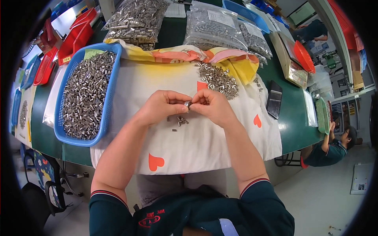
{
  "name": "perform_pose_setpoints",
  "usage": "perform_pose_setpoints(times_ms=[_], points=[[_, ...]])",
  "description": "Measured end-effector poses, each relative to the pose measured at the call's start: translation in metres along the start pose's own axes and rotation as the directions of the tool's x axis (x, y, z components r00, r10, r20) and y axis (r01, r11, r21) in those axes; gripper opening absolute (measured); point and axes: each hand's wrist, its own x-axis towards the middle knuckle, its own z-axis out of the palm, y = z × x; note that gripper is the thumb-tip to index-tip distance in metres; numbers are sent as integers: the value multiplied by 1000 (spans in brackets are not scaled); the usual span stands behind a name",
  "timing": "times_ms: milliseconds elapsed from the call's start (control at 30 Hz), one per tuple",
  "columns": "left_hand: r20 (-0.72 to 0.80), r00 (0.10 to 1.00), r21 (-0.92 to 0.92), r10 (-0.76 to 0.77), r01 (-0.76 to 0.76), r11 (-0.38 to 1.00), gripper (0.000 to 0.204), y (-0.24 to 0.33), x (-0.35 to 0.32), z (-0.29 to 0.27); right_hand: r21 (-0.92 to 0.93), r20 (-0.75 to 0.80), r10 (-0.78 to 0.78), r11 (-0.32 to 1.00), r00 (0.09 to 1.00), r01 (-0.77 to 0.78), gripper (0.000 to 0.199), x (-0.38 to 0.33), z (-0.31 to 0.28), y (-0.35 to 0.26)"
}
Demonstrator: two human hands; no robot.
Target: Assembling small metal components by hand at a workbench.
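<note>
Over the middle of a white cloth [197, 151] with red hearts, my two hands meet at the fingertips. Between them is a small shiny metal ring-like piece [187, 104]. My left hand [163, 108] pinches it from the left with thumb and index finger. From the other side my right hand [212, 107] is closed at it too; whether those fingers hold a second piece is hidden. Just below lie several loose small metal sleeves [181, 121]. Beyond my right hand spreads a heap of the same sleeves [218, 80].
A blue basket [114, 84] full of metal sleeves stands at the left. Bags of metal parts [136, 23] and clear bags [214, 29] line the back. A black phone [274, 99] lies at the right, near a red tray [304, 57]. Another person [328, 147] works at the far right.
</note>
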Motion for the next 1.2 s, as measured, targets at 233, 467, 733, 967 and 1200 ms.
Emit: perform_pose_setpoints(times_ms=[233,467,733,967,1200], points=[[46,998,-6,-34,34,999,28,0,0,-3,-143,-299,-34,990,954,-10,9,8,-31,5],[67,998,9,-15,14,1000,27,2,-2,-2,-787,-219,-255,617,942,-16,7,24,-30,13],[40,999,19,-16,16,1000,26,3,-2,-2,-899,-138,-403,434,905,56,4,31,-22,27],[-23,1000,-153,19,-22,988,28,1,0,0,-727,-175,-374,673,911,136,5,22,-14,16],[7,1000,-264,6,-4,964,30,-2,1,-4,-49,-89,-198,980,976,194,9,-3,7,-6]])
